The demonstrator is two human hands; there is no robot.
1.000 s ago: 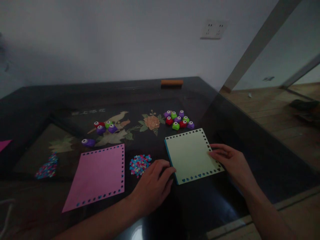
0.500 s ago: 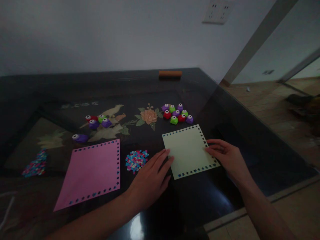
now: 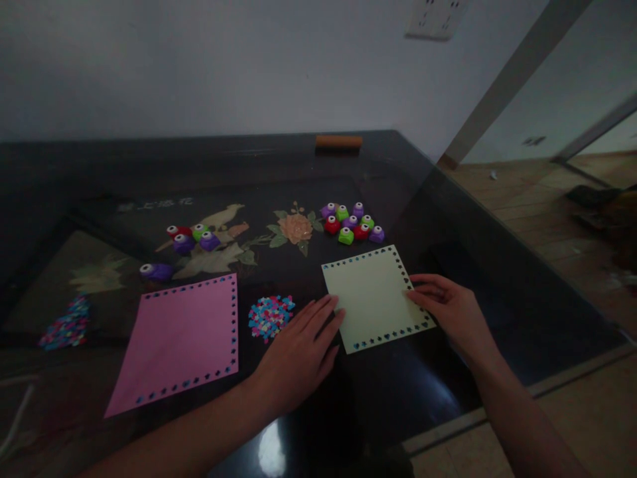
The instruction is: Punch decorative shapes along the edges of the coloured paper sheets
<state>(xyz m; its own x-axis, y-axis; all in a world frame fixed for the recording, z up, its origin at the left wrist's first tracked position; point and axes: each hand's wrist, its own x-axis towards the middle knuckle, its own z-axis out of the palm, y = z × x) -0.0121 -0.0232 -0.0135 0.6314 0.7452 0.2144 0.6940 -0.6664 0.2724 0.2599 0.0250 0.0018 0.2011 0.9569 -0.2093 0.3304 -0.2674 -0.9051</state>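
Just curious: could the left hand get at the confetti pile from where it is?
Probably yes: the left hand lies flat just right of the confetti pile, only bare dark table between them.

Both palm down, nothing gripped. Left hand (image 3: 298,352): flat, fingers (image 3: 323,315) straight and close together, pointing up-right, thumb along the near side. Left forearm (image 3: 199,431) comes in from bottom-left, bare. Right hand (image 3: 450,312): fingertips (image 3: 423,292) loosely curved, slightly spread, pointing left toward the other hand. Right forearm (image 3: 512,411) enters from bottom-right, bare, wrist straight. Hands near each other, not touching.
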